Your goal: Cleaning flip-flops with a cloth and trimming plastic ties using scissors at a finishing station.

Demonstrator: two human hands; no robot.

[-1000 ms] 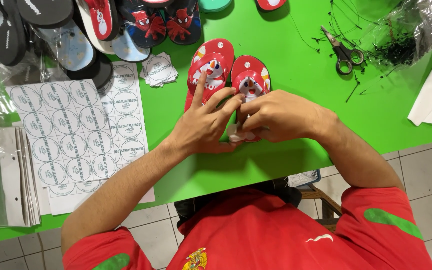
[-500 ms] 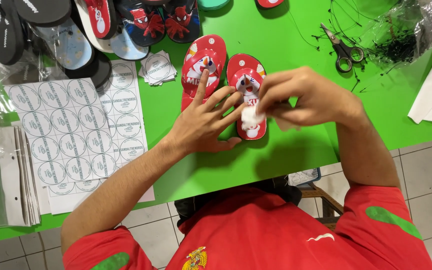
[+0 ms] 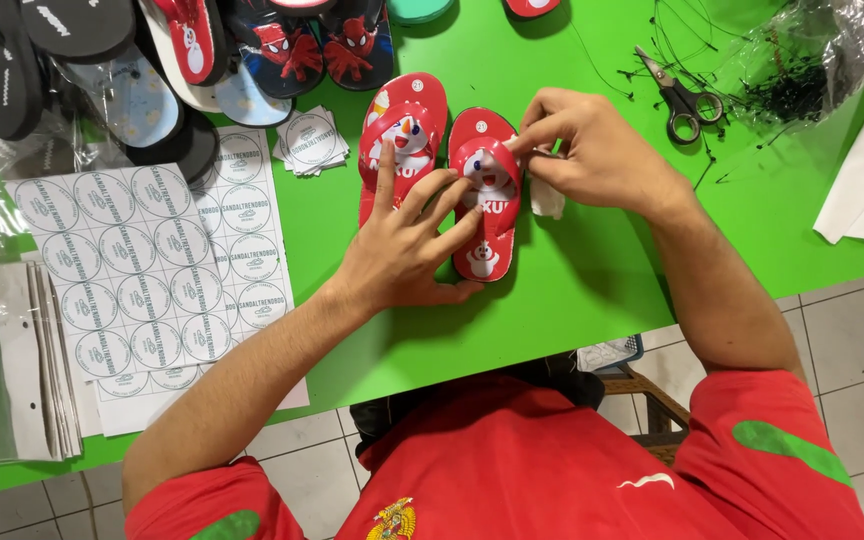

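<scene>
The pair of small red flip-flops lies side by side on the green table, toes away from you. Your left hand presses flat across both soles, fingers spread and gripping nothing. Your right hand pinches the strap of the right-hand flip-flop between thumb and forefinger, with a white scrap tucked beneath the palm. You seem to be working at that strap; the next move calls for a steady hold-down and a fine pinch. A sheet of round stickers lies left, scissors far right.
</scene>
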